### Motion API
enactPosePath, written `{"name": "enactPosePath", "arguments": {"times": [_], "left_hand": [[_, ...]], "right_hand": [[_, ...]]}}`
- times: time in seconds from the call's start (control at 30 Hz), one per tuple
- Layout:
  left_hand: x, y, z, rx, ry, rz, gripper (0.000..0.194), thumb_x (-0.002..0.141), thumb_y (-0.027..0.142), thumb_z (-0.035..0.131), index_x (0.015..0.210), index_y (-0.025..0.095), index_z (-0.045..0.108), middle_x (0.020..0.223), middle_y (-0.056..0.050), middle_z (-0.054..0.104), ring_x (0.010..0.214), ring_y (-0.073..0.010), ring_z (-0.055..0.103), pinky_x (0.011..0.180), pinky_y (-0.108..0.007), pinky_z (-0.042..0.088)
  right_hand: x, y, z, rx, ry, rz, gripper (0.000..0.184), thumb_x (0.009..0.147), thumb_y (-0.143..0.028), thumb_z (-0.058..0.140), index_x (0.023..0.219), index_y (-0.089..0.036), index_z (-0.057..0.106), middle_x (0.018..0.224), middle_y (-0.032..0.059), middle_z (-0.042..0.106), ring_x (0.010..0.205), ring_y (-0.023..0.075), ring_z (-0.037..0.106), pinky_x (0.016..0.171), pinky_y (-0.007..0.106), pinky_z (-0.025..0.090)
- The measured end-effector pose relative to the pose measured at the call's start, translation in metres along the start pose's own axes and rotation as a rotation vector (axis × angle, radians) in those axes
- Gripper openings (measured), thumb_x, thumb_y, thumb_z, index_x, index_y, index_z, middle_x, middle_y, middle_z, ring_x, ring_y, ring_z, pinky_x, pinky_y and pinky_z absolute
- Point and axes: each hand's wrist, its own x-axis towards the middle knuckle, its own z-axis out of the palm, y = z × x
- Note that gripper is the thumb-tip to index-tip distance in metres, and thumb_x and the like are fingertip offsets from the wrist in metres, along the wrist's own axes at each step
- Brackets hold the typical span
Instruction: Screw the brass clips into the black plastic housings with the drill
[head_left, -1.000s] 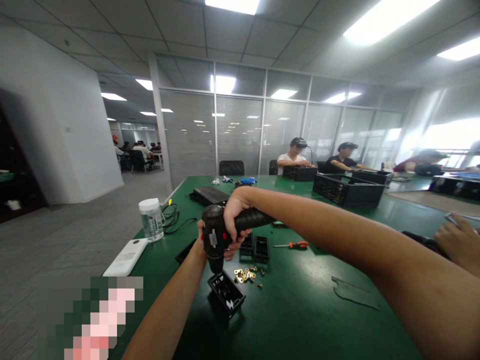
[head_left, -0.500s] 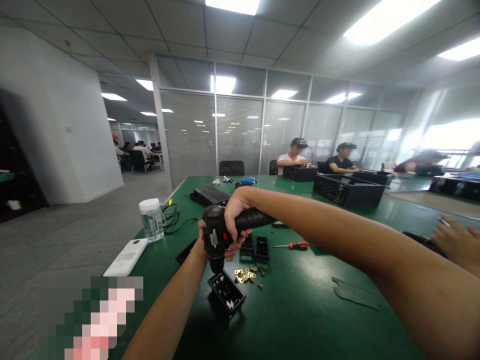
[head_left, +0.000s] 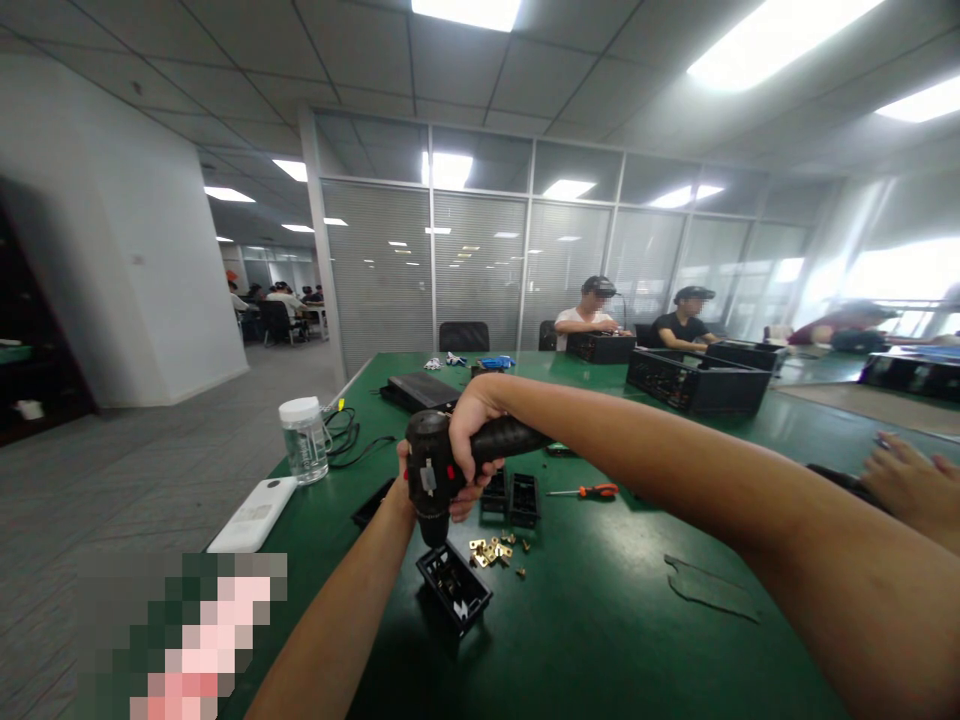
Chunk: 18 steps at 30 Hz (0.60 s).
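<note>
A black cordless drill (head_left: 429, 470) points chuck-down over a small black plastic frame (head_left: 454, 590) on the table. My right hand (head_left: 472, 425) is wrapped around its handle from above. My left hand (head_left: 403, 468) is closed around the drill's body near the chuck, mostly hidden behind it. The drill's tip reaches the far left corner of the frame; the contact point itself is hidden. Small brass-coloured brackets and screws (head_left: 491, 550) lie in a loose pile just right of the frame.
More black frames (head_left: 524, 500) stand behind the pile, beside an orange-handled screwdriver (head_left: 598, 491). A clear jar (head_left: 304, 440) and a white power bank (head_left: 253, 515) line the left edge. Black metal cases (head_left: 697, 380) and co-workers are farther back; another person's hand (head_left: 907, 475) is at right.
My hands, the drill and the small frame hold the same position. At the right, the other person's hand has shifted slightly.
</note>
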Motion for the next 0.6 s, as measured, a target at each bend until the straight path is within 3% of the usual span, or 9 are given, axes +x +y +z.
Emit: {"name": "enactPosePath", "arguments": {"times": [0.13,0.6], "left_hand": [[0.0026,0.0029,0.0039,0.119,-0.099,-0.084,0.097,0.04,0.061,0.076,0.118,0.008,0.05,0.082,-0.01,0.062,0.062,-0.0218,0.056,0.058,-0.034,0.045],[0.0015,0.0016,0.0042,0.129,-0.088,-0.09,0.089,0.041,0.055,0.074,0.113,0.007,0.052,0.08,-0.01,0.06,0.062,-0.0214,0.056,0.057,-0.033,0.044]], "right_hand": [[-0.0004,-0.0001,0.0008,0.0,0.005,0.002,0.019,0.07,-0.017,0.074,0.083,-0.008,0.063,0.078,0.0024,0.062,0.06,0.0089,0.06,0.056,0.019,0.054],[-0.0007,-0.0005,0.0017,0.005,0.018,0.01,0.016,0.073,-0.017,0.072,0.081,-0.007,0.063,0.075,0.0024,0.062,0.059,0.0096,0.06,0.056,0.019,0.054]]}}
